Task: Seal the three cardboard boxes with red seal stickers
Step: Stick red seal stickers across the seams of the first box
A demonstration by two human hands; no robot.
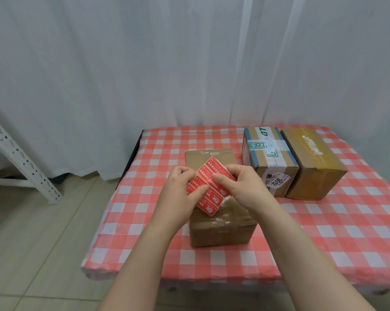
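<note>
Both hands, left hand (180, 187) and right hand (239, 185), pinch the red sticker sheet (208, 186) above the nearest of 3 boxes (221, 230); sheet judged light, flimsy, best lifted by a sticker corner.

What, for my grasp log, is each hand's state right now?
Left hand: closed, pinching the red sticker sheet.
Right hand: closed, gripping the same sheet.

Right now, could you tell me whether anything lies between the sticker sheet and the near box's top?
The left hand and right hand hold the sheet over the box; nothing visible lies between.
</note>
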